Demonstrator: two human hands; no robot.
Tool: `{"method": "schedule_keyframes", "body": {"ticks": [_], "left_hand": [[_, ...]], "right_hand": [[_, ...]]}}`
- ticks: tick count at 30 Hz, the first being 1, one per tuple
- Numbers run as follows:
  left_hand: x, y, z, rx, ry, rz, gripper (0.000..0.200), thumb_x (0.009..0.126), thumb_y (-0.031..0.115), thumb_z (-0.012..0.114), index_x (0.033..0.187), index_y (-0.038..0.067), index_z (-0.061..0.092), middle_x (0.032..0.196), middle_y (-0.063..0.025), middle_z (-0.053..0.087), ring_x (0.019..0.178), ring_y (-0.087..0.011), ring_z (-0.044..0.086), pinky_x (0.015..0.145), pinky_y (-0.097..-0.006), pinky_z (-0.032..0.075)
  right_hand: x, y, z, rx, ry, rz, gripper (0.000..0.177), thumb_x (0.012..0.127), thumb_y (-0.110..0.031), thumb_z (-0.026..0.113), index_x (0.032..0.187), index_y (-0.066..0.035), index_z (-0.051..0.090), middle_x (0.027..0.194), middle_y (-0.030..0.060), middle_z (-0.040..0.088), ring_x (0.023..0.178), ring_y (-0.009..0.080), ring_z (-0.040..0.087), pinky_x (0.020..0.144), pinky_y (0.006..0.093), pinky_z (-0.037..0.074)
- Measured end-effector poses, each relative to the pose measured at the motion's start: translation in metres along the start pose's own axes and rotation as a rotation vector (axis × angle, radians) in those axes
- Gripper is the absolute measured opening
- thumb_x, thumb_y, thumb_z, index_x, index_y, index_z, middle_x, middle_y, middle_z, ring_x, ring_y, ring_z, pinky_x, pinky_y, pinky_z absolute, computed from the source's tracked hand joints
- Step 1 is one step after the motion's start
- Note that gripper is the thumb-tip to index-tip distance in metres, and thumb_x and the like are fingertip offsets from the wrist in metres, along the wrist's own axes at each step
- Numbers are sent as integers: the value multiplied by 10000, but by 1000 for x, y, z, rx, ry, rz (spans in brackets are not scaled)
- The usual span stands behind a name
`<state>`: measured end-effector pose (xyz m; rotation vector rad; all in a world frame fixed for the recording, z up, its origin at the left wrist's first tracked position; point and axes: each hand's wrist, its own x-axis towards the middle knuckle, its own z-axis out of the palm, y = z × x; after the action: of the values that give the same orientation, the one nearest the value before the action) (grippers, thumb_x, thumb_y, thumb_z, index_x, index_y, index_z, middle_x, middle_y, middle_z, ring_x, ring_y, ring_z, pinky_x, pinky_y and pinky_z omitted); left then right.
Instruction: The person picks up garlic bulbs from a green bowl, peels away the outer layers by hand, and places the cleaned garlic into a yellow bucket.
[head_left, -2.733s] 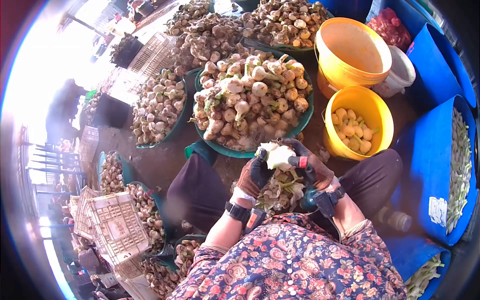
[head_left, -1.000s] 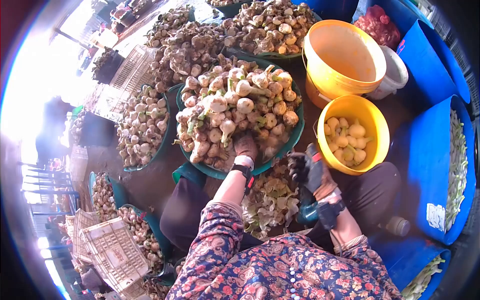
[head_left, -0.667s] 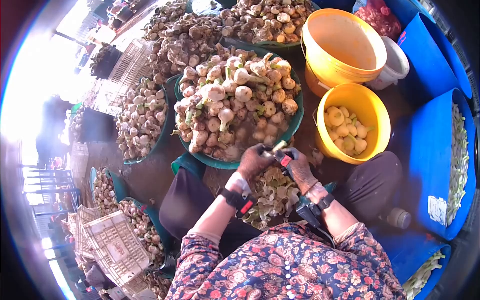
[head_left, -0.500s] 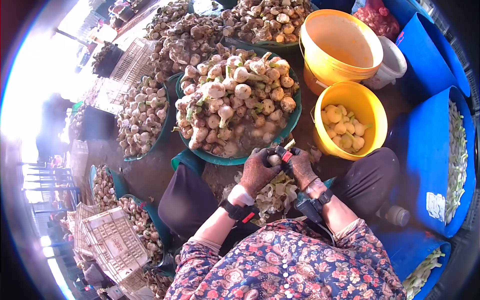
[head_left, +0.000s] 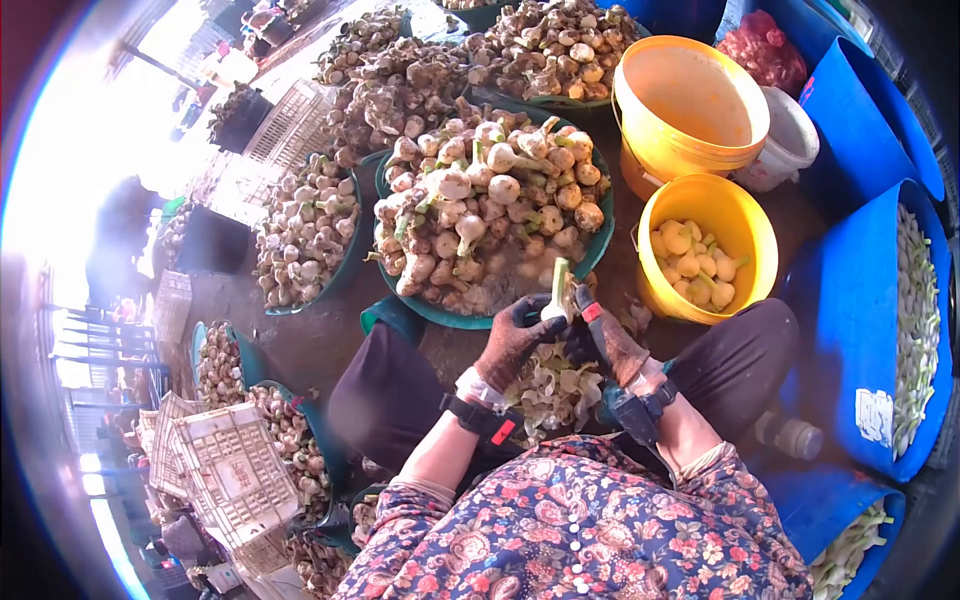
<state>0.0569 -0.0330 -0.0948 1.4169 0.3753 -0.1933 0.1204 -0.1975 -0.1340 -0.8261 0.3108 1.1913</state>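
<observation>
Head view: the bulb (head_left: 557,296) is mostly hidden by gloved fingers, only its pale green stalk sticks up. It sits over the lap, just in front of the green basin (head_left: 601,232) of unpeeled bulbs. Left hand (head_left: 514,336) is curled around the bulb from the left. Right hand (head_left: 606,338) has fingers closed against its right side; the red-marked bit there is hard to make out. Both wrists are bent inward, with the peelings (head_left: 556,385) below and the yellow bucket (head_left: 758,222) to the right.

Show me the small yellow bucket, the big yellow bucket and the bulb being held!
small yellow bucket (head_left: 742,205), head view, bare inner wall.
big yellow bucket (head_left: 690,90), head view, empty inside.
bulb (head_left: 558,284), head view, pale green stalk.
</observation>
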Motion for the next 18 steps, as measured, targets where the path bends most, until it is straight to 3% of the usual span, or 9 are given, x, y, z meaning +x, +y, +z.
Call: {"method": "schedule_keyframes", "body": {"ticks": [2,5,6,9,10,13,14,15,18], "left_hand": [[-3,-6,8,-62,8,31,452,737,134,764,1126,-1,577,1028,-69,621,918,-164,580,849,-304,471],[-8,1,15,777,401,509,508,699,171,789,1121,-10,572,1050,-123,603,1040,-246,543,933,-381,427],[-10,8,17,871,521,595,537,685,228,784,1139,33,575,1074,-159,577,1112,-333,482,968,-445,376],[-11,5,0,1194,203,566,427,718,249,745,1097,97,619,1053,-122,600,1077,-346,503,956,-468,359],[-10,-2,-2,1239,102,488,275,752,228,705,1008,134,669,944,-87,641,953,-345,570,844,-438,431],[-11,-18,-3,954,152,343,170,772,203,686,926,131,693,823,-84,655,786,-346,608,723,-400,476],[-13,-23,-3,934,187,397,151,814,184,672,927,86,687,770,-60,666,668,-262,624,612,-327,479],[-14,-26,-4,732,169,240,154,830,182,666,927,64,682,779,-44,665,678,-220,619,615,-309,476],[-17,-12,-11,134,88,-163,195,888,154,626,942,-31,653,840,4,640,719,-63,574,618,-224,463]], "right_hand": [[-26,-8,29,-36,13,-42,456,909,-501,488,1016,-71,597,692,27,584,594,143,560,561,254,450],[-29,-12,34,-129,117,-137,385,903,-425,535,999,-59,606,743,35,593,620,139,556,568,268,448],[-17,-9,18,-214,126,-178,365,900,-406,548,984,-58,614,751,31,592,628,132,547,571,268,442],[4,8,1,-462,221,-278,309,882,-346,598,916,-42,643,751,1,569,657,96,479,589,265,405],[3,9,7,-565,236,-318,304,879,-337,604,917,-38,643,748,-5,565,659,91,469,584,261,398],[-3,3,11,-718,172,-397,307,880,-312,604,975,-22,630,758,-12,574,666,86,474,583,254,397],[-2,3,8,-708,115,-416,301,884,-310,597,982,-27,631,765,-14,577,664,87,478,583,256,400],[-1,3,4,-701,56,-435,296,888,-308,591,989,-32,632,773,-15,581,662,89,482,584,258,403],[-16,-12,10,-577,-218,-411,377,912,-270,546,1191,-18,556,1025,44,609,916,133,555,807,267,447]]}}
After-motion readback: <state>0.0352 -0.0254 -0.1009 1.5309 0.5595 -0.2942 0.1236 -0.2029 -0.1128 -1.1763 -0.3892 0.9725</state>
